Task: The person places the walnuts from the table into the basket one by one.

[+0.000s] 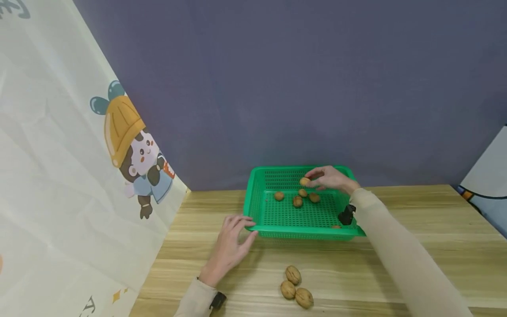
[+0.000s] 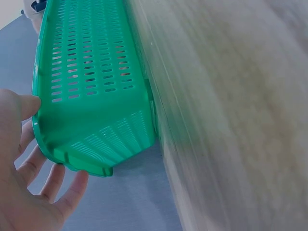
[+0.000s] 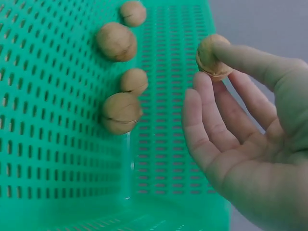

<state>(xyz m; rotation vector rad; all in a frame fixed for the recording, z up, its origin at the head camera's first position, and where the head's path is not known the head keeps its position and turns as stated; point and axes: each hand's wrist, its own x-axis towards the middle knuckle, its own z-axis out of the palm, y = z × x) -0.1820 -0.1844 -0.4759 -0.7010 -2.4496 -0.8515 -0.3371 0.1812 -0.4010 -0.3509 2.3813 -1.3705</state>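
Observation:
A green slotted plastic basket (image 1: 301, 230) sits on the table, with several walnuts (image 1: 298, 201) on its floor. Over its back part my right hand (image 1: 330, 178) pinches a walnut (image 3: 210, 60) between thumb and fingertips, above the walnuts inside. At the basket's front left corner, my left hand (image 1: 229, 246) holds the rim; the left wrist view has the thumb on one side of the corner and the fingers along the other. Near the table's front, three walnuts (image 1: 293, 274) lie close together. Another walnut (image 1: 336, 227) is partly hidden behind the basket's front rim.
The wood-grain table (image 1: 214, 207) runs up to a dark grey-blue backdrop (image 1: 285, 88) right behind the basket. To the left hangs a pale sheet (image 1: 51, 176) with a cartoon figure. A dark cable (image 1: 487, 197) is at the far right edge.

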